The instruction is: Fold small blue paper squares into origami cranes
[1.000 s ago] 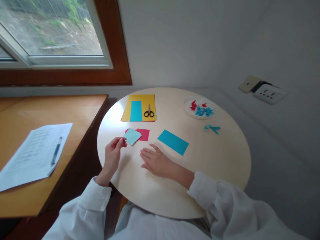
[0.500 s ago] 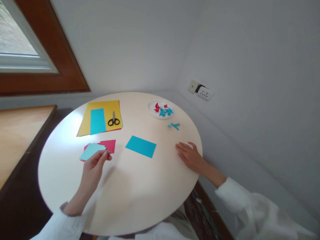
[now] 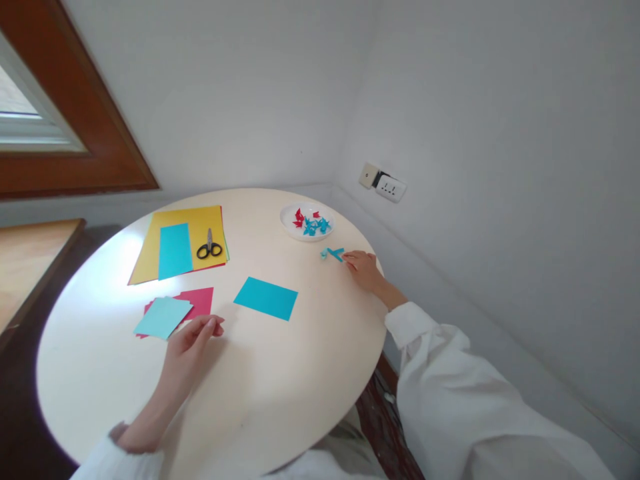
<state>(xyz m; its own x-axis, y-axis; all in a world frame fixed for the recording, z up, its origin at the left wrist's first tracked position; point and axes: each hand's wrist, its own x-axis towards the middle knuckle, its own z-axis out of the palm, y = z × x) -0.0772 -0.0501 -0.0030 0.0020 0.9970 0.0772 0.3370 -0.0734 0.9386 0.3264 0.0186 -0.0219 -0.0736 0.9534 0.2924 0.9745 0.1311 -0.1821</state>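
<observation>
My left hand (image 3: 193,337) rests on the round table (image 3: 280,373), fingers loosely stretched and holding nothing. Just to its left a pale blue paper (image 3: 163,317) lies partly over a red paper (image 3: 203,300). My right hand (image 3: 363,267) reaches far across to the right side of the table. Its fingertips are at the end of a small folded blue paper piece (image 3: 333,253); no grip on it shows. A blue rectangle of paper (image 3: 266,298) lies flat between my two hands.
A white dish (image 3: 290,220) of small red and blue folded pieces sits at the back. Black scissors (image 3: 209,248) and a blue strip (image 3: 175,250) lie on yellow sheets (image 3: 150,250). A wooden desk (image 3: 30,260) adjoins the table on the left; a wall socket (image 3: 390,188) is behind it.
My left hand let go of the pale blue paper, which now lies on the red one. My right hand slid away to the small folded blue piece. The view swung right.
</observation>
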